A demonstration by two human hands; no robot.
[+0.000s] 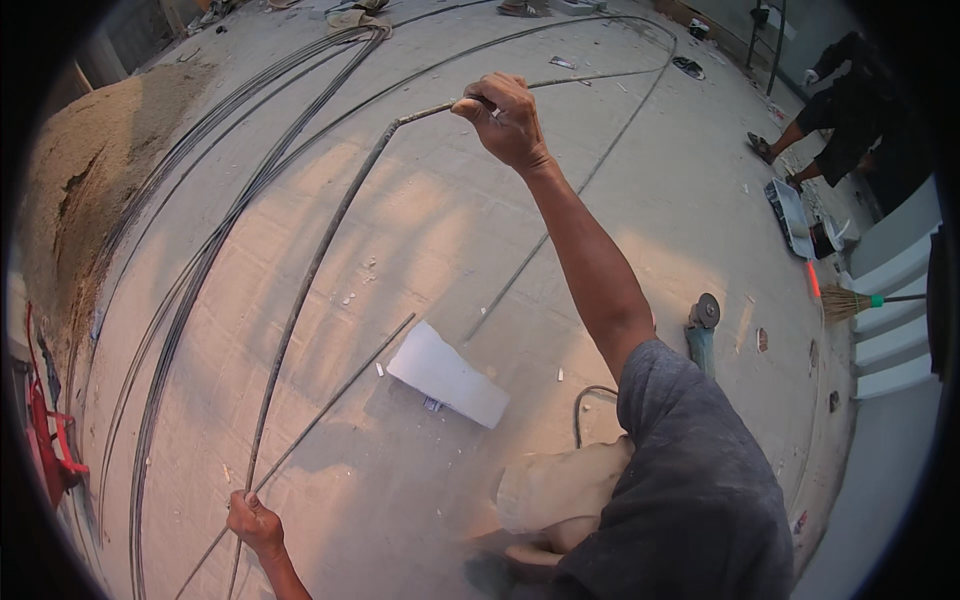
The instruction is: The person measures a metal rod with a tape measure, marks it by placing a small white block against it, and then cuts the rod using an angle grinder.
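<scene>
A long, dark steel rebar rod rises from the lower left and bends sharply near its upper part. My right hand is closed around it just past that bend, arm stretched out. Lower down, my left hand grips the same rod. A second, straight rod crosses behind the first beside my left hand; whether the fingers also touch it I cannot tell. Between my arms, a pale, flat-sided block lies on the floor.
Bundled long rods curve across the floor at left, beside a sand pile. A red metal object stands at the left edge. On the right are an angle grinder, a broom, a tray and another person.
</scene>
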